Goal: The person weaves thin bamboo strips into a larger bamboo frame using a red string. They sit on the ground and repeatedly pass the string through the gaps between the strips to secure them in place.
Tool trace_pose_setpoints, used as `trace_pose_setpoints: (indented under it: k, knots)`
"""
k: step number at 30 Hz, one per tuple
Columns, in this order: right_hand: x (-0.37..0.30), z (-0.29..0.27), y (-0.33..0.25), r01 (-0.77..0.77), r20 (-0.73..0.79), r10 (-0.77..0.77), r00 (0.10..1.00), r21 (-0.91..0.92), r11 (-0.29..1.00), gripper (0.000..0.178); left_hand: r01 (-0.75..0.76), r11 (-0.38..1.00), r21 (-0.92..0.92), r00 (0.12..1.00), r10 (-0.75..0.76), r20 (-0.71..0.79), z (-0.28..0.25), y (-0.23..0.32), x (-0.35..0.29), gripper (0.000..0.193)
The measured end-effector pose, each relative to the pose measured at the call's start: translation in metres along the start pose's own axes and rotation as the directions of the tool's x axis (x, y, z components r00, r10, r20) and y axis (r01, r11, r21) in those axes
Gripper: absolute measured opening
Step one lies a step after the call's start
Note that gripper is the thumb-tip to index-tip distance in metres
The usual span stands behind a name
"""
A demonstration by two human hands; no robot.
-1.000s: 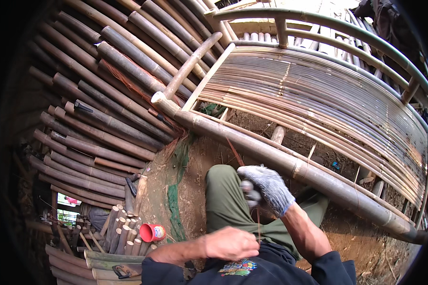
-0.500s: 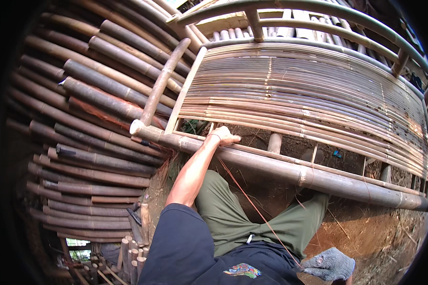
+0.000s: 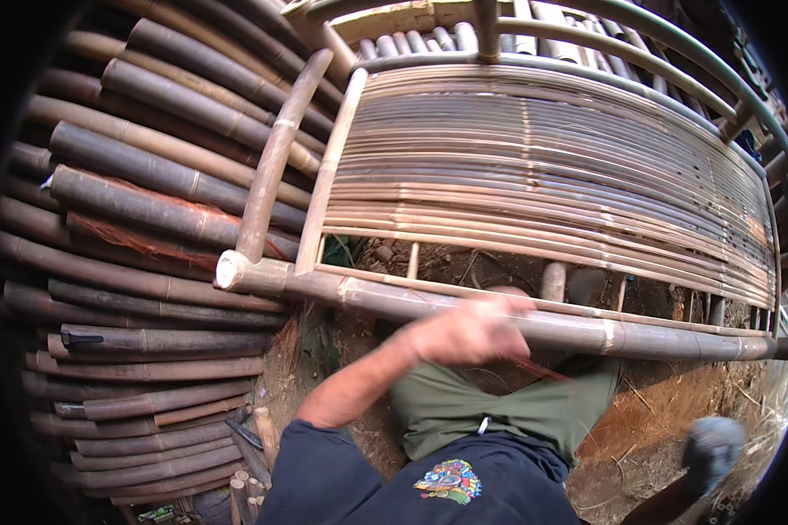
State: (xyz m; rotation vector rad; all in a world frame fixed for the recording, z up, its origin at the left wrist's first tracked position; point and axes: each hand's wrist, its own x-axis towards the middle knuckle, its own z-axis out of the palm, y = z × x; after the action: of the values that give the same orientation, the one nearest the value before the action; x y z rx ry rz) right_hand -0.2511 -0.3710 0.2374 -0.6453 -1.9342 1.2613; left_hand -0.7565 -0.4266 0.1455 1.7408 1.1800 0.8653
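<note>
A bamboo bench (image 3: pixel 617 334) stretches across in front of me, its thick round front rail above my lap. My bare left hand (image 3: pixel 477 331) is at this rail, smeared by motion, with its fingers curled. From beneath those fingers a thin reddish cord (image 3: pixel 543 371) trails to the right; its far end is lost in blur. My right hand (image 3: pixel 714 444), in a grey glove, is out to the lower right, away from the bench. Its fingers are too blurred to read. Thin bamboo slats (image 3: pixel 464 157) form the seat, with an open gap between them and the front rail.
Stacked dark bamboo poles (image 3: pixel 149 289) fill the left side, their ends toward me. A slanting bamboo post (image 3: pixel 280 153) rises at the bench's left end. Curved bamboo rails (image 3: pixel 622 52) run along the far side. Bare soil (image 3: pixel 674 394) lies at the lower right.
My left hand has moved right along the front rail. The gloved right hand has swung outward to the right and upward, away from my lap. The view has shifted slightly.
</note>
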Motion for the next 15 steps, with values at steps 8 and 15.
trace_pose_setpoints:
  k: [8, 15]
  knots:
    - [0.139, 0.036, 0.03, -0.201, -0.265, -0.106, 0.958, -0.89, 0.41, 0.028, 0.351, 0.832, 0.429, 0.85, -0.091, -0.518, -0.081, -0.058, -0.089, 0.026]
    - [0.222, 0.311, 0.157, 0.235, 0.273, 0.173, 0.946, -0.949, 0.211, 0.013, 0.693, 0.621, 0.367, 0.72, -0.573, -0.391, -0.113, -0.158, -0.123, 0.039]
